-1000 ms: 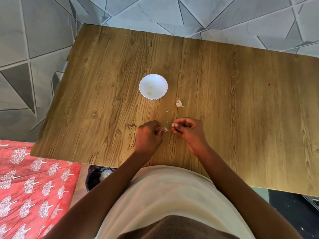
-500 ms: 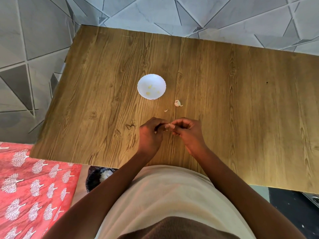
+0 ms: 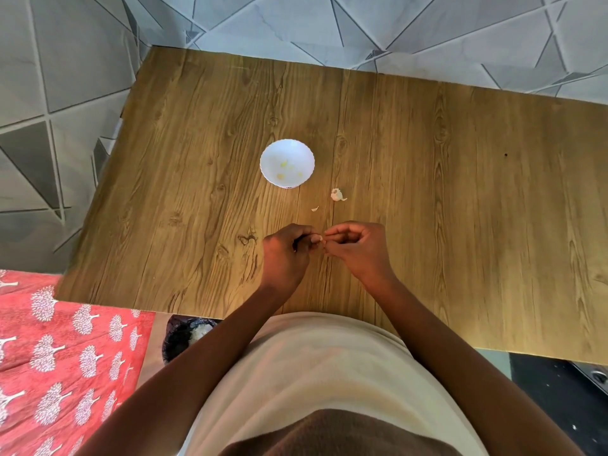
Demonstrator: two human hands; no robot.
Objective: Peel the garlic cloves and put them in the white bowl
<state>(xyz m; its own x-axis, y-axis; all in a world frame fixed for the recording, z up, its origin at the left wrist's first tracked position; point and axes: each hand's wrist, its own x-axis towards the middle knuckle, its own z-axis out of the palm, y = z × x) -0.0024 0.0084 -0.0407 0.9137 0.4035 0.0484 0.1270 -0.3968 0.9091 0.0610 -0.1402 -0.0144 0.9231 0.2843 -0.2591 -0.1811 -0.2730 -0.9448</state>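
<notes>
A white bowl [image 3: 287, 152] with a scalloped rim stands on the wooden table [image 3: 427, 192], with a few yellowish peeled cloves [image 3: 283, 163] inside. Nearer me, my left hand [image 3: 284, 255] and my right hand [image 3: 357, 248] meet fingertip to fingertip over the table. Between them they pinch a small garlic clove [image 3: 321, 239], mostly hidden by the fingers. An unpeeled garlic piece [image 3: 337, 195] lies right of the bowl. A scrap of peel [image 3: 315, 209] lies between it and my hands.
The table's near edge runs just behind my wrists. Below its left corner stands a dark bin [image 3: 186, 335] with white scraps inside. A red patterned cloth [image 3: 59, 357] covers the lower left. Tiled floor surrounds the table.
My hands were a little apart, each with a bit of garlic at the fingertips. They have come together and now touch around the clove.
</notes>
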